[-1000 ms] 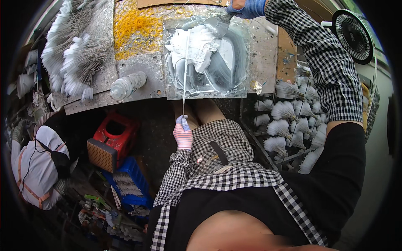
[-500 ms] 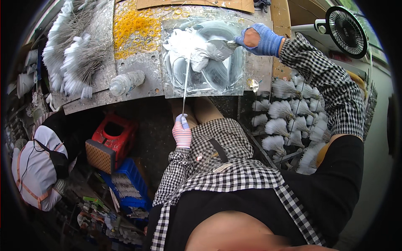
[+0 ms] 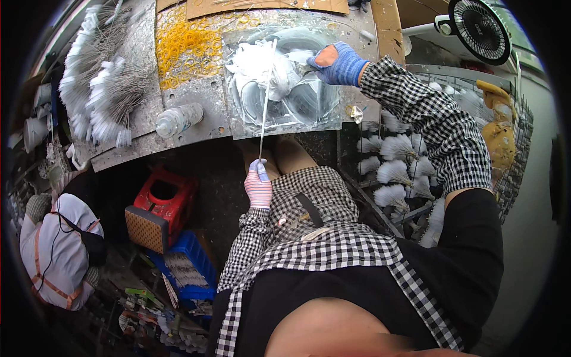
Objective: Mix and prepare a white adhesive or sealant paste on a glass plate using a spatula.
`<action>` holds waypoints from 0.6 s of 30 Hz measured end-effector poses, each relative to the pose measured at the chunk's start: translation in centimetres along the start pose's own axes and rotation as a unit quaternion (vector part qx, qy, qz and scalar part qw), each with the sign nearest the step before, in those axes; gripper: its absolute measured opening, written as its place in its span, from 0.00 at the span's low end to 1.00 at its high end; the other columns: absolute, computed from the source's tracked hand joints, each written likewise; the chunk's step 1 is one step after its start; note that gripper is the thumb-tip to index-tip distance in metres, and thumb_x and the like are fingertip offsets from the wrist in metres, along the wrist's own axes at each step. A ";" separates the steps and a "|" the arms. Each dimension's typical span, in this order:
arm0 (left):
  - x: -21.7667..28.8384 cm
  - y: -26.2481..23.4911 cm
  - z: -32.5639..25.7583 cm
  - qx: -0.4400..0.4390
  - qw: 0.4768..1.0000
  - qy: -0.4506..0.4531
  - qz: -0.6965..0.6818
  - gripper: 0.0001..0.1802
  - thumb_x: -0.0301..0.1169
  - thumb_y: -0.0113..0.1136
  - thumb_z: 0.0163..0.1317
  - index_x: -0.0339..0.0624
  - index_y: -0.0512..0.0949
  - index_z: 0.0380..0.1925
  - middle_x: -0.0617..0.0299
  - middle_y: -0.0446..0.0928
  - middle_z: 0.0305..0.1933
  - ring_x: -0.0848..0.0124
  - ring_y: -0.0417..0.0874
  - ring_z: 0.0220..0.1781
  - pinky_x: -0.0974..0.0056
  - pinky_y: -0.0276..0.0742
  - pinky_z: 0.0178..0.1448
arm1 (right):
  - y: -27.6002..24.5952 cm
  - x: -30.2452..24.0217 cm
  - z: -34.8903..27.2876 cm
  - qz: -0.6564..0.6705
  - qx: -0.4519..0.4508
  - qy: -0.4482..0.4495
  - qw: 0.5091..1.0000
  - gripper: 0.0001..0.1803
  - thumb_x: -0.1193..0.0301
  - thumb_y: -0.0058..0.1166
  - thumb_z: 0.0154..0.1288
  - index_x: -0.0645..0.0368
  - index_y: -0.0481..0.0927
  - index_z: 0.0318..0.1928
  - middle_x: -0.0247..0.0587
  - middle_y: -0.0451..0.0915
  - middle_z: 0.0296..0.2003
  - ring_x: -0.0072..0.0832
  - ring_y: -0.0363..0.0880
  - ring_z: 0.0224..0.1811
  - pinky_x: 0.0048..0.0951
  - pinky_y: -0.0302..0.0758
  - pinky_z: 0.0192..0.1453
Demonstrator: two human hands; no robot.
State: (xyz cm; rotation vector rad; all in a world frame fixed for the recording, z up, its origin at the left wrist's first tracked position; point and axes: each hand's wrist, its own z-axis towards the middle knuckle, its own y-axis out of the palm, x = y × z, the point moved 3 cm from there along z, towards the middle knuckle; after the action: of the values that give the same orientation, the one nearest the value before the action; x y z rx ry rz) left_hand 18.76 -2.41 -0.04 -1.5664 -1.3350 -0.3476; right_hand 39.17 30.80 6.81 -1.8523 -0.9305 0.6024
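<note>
At far left on the scuffed metal bench, bundles of white-tipped wire brushes lie in a bristly heap, with a clear plastic bottle and a patch of yellow rubber bands beside them. Below, a red plastic box sits on the dark floor. The left hand, in a striped glove, pinches the near end of a thin white rod. The rod runs up to the fluffy white fibres in a round clear tray. The right hand, blue-gloved, is clenched in those fibres. A black fan stands far right.

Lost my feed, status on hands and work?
Left hand grips thin white rod. Right hand on white fibre pile. Nothing blocking.
</note>
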 end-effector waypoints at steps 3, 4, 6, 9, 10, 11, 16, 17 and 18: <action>-0.2 -0.6 0.1 0.000 1.000 0.009 -0.007 0.14 0.36 0.46 0.74 0.41 0.79 0.44 0.52 0.83 0.36 0.57 0.83 0.36 0.59 0.77 0.44 | -1.2 -1.7 -2.3 0.025 0.022 0.015 0.999 0.08 0.67 0.51 0.58 0.54 0.80 0.35 0.46 0.81 0.25 0.44 0.83 0.30 0.44 0.78 0.32; -0.1 -0.9 0.2 0.000 1.000 0.013 -0.012 0.14 0.37 0.46 0.74 0.41 0.79 0.44 0.52 0.83 0.37 0.57 0.84 0.37 0.59 0.77 0.44 | -1.4 -1.8 -3.4 0.025 0.024 0.011 0.999 0.08 0.67 0.51 0.58 0.54 0.80 0.35 0.46 0.81 0.25 0.44 0.83 0.30 0.44 0.78 0.32; -0.1 -1.6 -0.3 0.010 1.000 0.020 -0.005 0.14 0.37 0.47 0.73 0.41 0.79 0.44 0.50 0.82 0.36 0.54 0.83 0.37 0.57 0.77 0.43 | -1.3 -0.2 -6.9 0.017 -0.005 0.045 0.999 0.09 0.67 0.50 0.59 0.53 0.79 0.38 0.46 0.81 0.25 0.44 0.83 0.30 0.46 0.78 0.33; -0.3 -2.0 -0.6 -0.006 0.999 0.027 0.022 0.13 0.36 0.47 0.73 0.43 0.79 0.43 0.48 0.81 0.34 0.49 0.82 0.35 0.54 0.76 0.40 | 1.0 2.3 -10.2 -0.010 -0.051 0.080 0.995 0.10 0.65 0.51 0.60 0.52 0.79 0.40 0.46 0.81 0.26 0.44 0.83 0.31 0.46 0.78 0.33; 0.1 -2.3 -0.7 -0.004 0.999 0.028 0.021 0.13 0.36 0.47 0.73 0.43 0.79 0.43 0.48 0.81 0.34 0.49 0.82 0.35 0.54 0.76 0.40 | 1.5 2.6 -10.8 -0.008 -0.079 0.111 0.991 0.09 0.65 0.51 0.60 0.52 0.79 0.39 0.46 0.82 0.26 0.44 0.84 0.31 0.46 0.78 0.34; 0.4 -2.4 -0.8 -0.013 0.999 0.036 0.024 0.13 0.36 0.47 0.73 0.43 0.79 0.43 0.48 0.81 0.34 0.49 0.82 0.35 0.54 0.76 0.40 | 2.2 2.8 -11.0 -0.006 -0.108 0.141 0.984 0.09 0.65 0.51 0.60 0.52 0.79 0.38 0.46 0.82 0.27 0.44 0.84 0.32 0.45 0.78 0.34; 0.4 -2.0 -1.4 -0.026 0.997 0.068 0.031 0.13 0.36 0.47 0.73 0.44 0.79 0.44 0.47 0.81 0.34 0.50 0.82 0.35 0.54 0.76 0.40 | 2.1 -1.8 -7.8 0.029 -0.053 0.135 0.989 0.08 0.65 0.51 0.58 0.52 0.80 0.33 0.46 0.83 0.28 0.44 0.84 0.33 0.46 0.79 0.37; 0.7 -1.9 -1.7 -0.048 0.997 0.052 0.026 0.13 0.37 0.47 0.73 0.43 0.79 0.46 0.47 0.82 0.34 0.51 0.83 0.36 0.55 0.76 0.40 | 2.1 -2.9 -7.5 0.062 -0.046 0.155 0.985 0.08 0.65 0.51 0.58 0.53 0.81 0.33 0.47 0.83 0.28 0.44 0.85 0.34 0.45 0.79 0.38; 1.0 -1.7 -1.7 -0.048 0.997 0.054 0.028 0.13 0.37 0.47 0.73 0.43 0.79 0.46 0.47 0.82 0.34 0.51 0.83 0.36 0.55 0.76 0.40 | 2.1 -3.7 -7.0 0.095 -0.036 0.174 0.980 0.09 0.64 0.51 0.58 0.53 0.82 0.33 0.48 0.84 0.29 0.44 0.85 0.35 0.45 0.80 0.39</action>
State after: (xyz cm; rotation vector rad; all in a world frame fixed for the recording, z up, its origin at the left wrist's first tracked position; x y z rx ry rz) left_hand 18.27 -3.47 2.32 -1.6382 -1.2049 -0.4617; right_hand 42.87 23.59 8.01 -2.0439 -0.5553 0.3430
